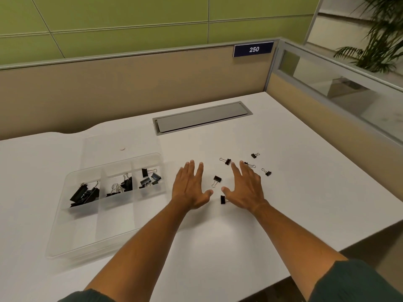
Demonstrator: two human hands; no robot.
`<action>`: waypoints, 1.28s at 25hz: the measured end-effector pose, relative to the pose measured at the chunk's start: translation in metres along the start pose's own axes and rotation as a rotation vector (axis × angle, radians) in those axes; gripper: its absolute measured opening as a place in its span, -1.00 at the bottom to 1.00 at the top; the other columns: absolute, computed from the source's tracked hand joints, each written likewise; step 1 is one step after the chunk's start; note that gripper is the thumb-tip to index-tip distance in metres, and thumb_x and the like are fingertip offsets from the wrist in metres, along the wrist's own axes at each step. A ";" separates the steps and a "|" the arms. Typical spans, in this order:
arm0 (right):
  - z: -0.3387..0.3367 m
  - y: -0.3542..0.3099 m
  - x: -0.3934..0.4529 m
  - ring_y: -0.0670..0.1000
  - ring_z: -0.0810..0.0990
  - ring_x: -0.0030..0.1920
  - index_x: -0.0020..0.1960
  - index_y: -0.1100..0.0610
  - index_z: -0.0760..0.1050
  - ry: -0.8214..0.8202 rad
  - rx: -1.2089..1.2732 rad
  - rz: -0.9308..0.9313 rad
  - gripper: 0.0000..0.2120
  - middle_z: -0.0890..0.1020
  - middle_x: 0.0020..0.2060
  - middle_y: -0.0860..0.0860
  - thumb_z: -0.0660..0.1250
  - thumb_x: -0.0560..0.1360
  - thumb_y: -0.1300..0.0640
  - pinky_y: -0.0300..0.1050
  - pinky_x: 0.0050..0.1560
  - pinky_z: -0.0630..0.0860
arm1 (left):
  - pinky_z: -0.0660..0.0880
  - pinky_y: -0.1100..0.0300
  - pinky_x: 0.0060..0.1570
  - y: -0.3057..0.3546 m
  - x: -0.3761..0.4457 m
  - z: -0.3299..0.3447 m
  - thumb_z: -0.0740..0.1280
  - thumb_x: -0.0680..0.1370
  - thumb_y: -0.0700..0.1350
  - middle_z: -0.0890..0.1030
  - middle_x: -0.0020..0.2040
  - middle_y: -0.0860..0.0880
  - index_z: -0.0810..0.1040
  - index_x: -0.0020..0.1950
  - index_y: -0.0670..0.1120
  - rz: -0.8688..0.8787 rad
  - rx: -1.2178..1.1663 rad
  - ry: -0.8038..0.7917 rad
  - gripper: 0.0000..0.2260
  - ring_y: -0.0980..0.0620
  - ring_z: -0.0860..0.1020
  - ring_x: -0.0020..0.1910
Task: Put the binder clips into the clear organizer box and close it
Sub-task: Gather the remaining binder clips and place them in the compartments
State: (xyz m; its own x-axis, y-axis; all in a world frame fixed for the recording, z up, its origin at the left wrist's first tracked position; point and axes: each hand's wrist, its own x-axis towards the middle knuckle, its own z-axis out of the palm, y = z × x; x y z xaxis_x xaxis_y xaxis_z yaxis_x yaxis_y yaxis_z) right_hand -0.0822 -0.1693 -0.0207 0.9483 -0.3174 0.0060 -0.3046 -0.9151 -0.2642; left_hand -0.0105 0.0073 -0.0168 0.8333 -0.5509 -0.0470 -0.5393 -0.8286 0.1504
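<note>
Both hands flat, fingers spread, nothing held: left hand (190, 188), right hand (246, 188). Loose binder clips (217, 179) scattered on bench (294, 203), 12 to 3 o'clock of right hand. Judged light, stiff, springy; best pinched at black body. Organizer box (72, 240) open at 9 o'clock.

White desk (283, 203), with a grey cable hatch (202, 117) beyond the fingertips. Tan partition (130, 90) behind, bearing a blue plate "250" (253, 49). Green panelled wall (130, 16) above. Glazed side screen (349, 88) and potted palm (379, 40) far right.

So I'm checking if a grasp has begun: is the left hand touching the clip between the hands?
Apart. The head view shows bare desk between the left hand and the clip.
</note>
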 end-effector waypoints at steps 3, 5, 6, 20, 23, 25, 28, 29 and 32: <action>0.000 0.017 -0.001 0.12 0.02 0.56 0.57 0.06 0.00 0.002 -0.004 0.026 -0.16 0.05 0.57 0.14 0.26 0.45 -0.22 0.12 0.49 0.05 | -0.12 -0.03 0.53 0.012 0.006 0.007 0.13 0.50 0.30 -0.11 0.59 -0.18 -0.15 0.58 -0.04 0.009 0.001 -0.025 -0.19 -0.14 -0.14 0.57; 0.000 0.026 -0.001 0.12 0.02 0.56 0.57 0.06 0.00 0.003 -0.004 0.039 -0.17 0.06 0.57 0.13 0.26 0.45 -0.23 0.11 0.50 0.04 | -0.09 -0.02 0.53 0.018 0.010 0.011 0.14 0.50 0.29 -0.08 0.59 -0.18 -0.13 0.58 -0.05 0.006 -0.004 -0.042 -0.19 -0.14 -0.11 0.57; 0.000 0.031 -0.001 0.12 0.02 0.56 0.57 0.06 0.00 0.000 -0.004 0.047 -0.17 0.06 0.57 0.13 0.26 0.45 -0.22 0.11 0.50 0.03 | -0.06 -0.02 0.52 0.021 0.012 0.013 0.16 0.50 0.28 -0.05 0.59 -0.18 -0.11 0.58 -0.05 0.001 -0.014 -0.050 -0.19 -0.14 -0.08 0.57; 0.001 0.076 0.023 0.13 0.20 0.48 0.53 0.10 0.16 0.007 0.053 0.095 -0.31 0.24 0.51 0.13 0.28 0.48 -0.09 0.07 0.43 0.16 | 0.40 0.05 0.02 0.049 0.055 0.035 0.26 0.56 0.09 0.45 0.13 -0.11 0.44 0.18 -0.16 -0.104 -0.157 0.011 -0.64 -0.12 0.40 0.15; 0.001 0.076 0.031 0.12 0.26 0.44 0.51 0.11 0.22 0.027 0.059 0.069 -0.35 0.31 0.46 0.11 0.28 0.48 -0.07 0.06 0.39 0.21 | 0.44 0.04 0.00 0.051 0.060 0.034 0.27 0.57 -0.01 0.48 0.14 -0.10 0.45 0.21 -0.16 -0.108 -0.188 0.007 -0.70 -0.10 0.42 0.16; 0.001 0.075 0.037 0.12 0.29 0.41 0.49 0.12 0.25 0.032 0.069 0.060 -0.37 0.36 0.43 0.09 0.28 0.48 -0.05 0.07 0.37 0.24 | 0.48 0.03 -0.03 0.052 0.061 0.032 0.25 0.56 -0.08 0.50 0.13 -0.09 0.46 0.21 -0.15 -0.109 -0.199 0.009 -0.74 -0.10 0.46 0.15; 0.003 0.070 0.049 0.12 0.31 0.39 0.47 0.13 0.27 0.018 0.076 0.060 -0.42 0.38 0.41 0.09 0.27 0.50 -0.01 0.07 0.34 0.27 | 0.51 0.03 -0.09 0.053 0.060 0.027 0.23 0.50 -0.12 0.52 0.07 -0.08 0.50 0.15 -0.17 -0.125 -0.216 0.041 -0.74 -0.10 0.51 0.06; 0.003 0.068 0.052 0.13 0.32 0.39 0.47 0.12 0.27 0.003 0.070 0.053 -0.44 0.37 0.42 0.10 0.27 0.51 0.01 0.08 0.34 0.27 | 0.52 0.03 -0.11 0.053 0.059 0.025 0.24 0.49 -0.12 0.52 0.05 -0.08 0.52 0.11 -0.18 -0.141 -0.234 0.046 -0.75 -0.12 0.52 0.01; 0.003 0.063 0.066 0.15 0.30 0.41 0.48 0.12 0.27 -0.059 0.060 0.035 -0.50 0.34 0.45 0.11 0.23 0.55 0.11 0.08 0.36 0.26 | 0.54 0.03 -0.14 0.049 0.056 0.021 0.26 0.44 -0.13 0.50 -0.02 -0.08 0.55 0.00 -0.21 -0.180 -0.287 0.052 -0.78 -0.16 0.54 -0.12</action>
State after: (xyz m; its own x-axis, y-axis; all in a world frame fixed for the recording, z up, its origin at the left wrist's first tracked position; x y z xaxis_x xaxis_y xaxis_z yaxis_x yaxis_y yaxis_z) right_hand -0.0385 -0.2477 -0.0395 0.9414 -0.3319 -0.0607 -0.3333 -0.8867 -0.3205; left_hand 0.0074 -0.0661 -0.0329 0.9211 -0.3863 -0.0489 -0.3327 -0.8461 0.4165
